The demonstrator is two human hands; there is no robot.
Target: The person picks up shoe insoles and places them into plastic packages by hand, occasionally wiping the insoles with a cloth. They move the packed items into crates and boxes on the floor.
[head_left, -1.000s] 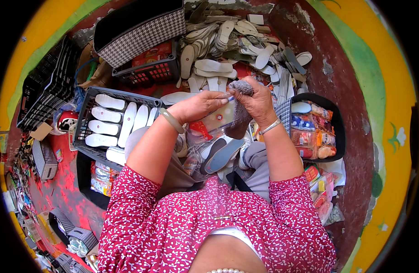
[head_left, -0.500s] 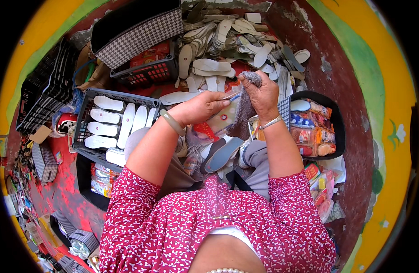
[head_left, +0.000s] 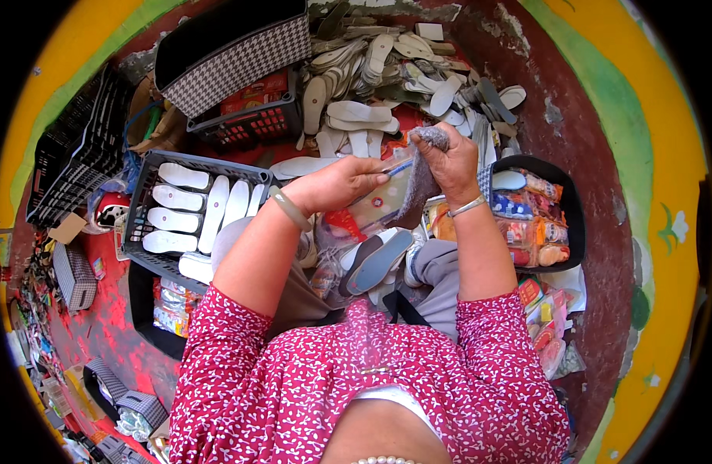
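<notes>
My right hand [head_left: 455,164] grips the top of a grey fuzzy insole [head_left: 424,174], which hangs down bent from the fingers. My left hand [head_left: 342,182] is pinched on a clear plastic bag [head_left: 387,179] with a blue strip along its edge. The bag's mouth is close beside the insole; I cannot tell whether they touch. Below the hands, between my knees, lies a blue-grey insole [head_left: 381,263] on top of other insoles. A red piece [head_left: 343,223] shows under the bag.
At left stands a dark crate [head_left: 143,213] of white insoles. To the right is a black bin [head_left: 579,224] of colourful packets. A large heap of insoles [head_left: 364,58] spreads ahead. A houndstooth box [head_left: 240,66] sits on another crate [head_left: 282,116]. Stacked black crates [head_left: 81,155] stand far left.
The right hand has shifted slightly right and down with the grey insole. The bag's mouth shows more plainly beside it, and the left hand has barely moved.
</notes>
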